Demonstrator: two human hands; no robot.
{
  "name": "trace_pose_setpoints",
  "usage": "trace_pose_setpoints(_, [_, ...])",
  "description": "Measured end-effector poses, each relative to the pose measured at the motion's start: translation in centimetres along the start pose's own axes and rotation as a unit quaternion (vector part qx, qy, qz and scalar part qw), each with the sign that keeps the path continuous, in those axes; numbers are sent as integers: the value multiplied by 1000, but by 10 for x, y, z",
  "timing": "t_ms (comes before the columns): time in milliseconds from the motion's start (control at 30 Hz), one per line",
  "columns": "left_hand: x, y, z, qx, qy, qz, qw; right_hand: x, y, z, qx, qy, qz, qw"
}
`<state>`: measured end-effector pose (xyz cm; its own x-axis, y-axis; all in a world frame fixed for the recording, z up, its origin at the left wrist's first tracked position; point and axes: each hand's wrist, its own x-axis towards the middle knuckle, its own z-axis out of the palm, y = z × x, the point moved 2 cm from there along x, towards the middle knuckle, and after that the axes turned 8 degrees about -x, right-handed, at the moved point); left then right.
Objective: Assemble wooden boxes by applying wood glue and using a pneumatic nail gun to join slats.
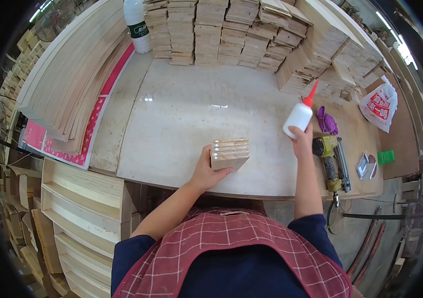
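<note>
Pale tabletop stretching from front edge back to stacked planks, yellow-and-black nail gun lying at right. Near front edge, left hand gripping wood-slat stack, fingers bending around left side; right hand holding white squeeze bottle, fingers curling around base, red nozzle pointing up. Stack showing tan layered edges, white dots lining left end.

Passage across tabletop left of wood pieces; plank stacks bar back, nail gun right.

1 head-worn fisheye view looks down on the nearby workbench.
</note>
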<state>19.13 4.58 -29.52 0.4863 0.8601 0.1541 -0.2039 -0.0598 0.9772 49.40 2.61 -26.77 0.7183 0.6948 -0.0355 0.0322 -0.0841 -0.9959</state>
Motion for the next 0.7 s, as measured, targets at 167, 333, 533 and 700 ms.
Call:
trace_pose_setpoints(167, [2,-1,3,0,26,20,999,-68,-43,-44,166,-147,-18,975])
trace_pose_setpoints(333, [10,3,6,52,42,67,996,-107,-75,-81,163,-118,-66,977])
trace_pose_setpoints(533, [12,2,3,19,59,66,996,-110,-101,-101,395,-32,-162,904])
trace_pose_setpoints(700, [15,5,4,-22,46,79,996,-101,-94,-67,574,-125,28,808])
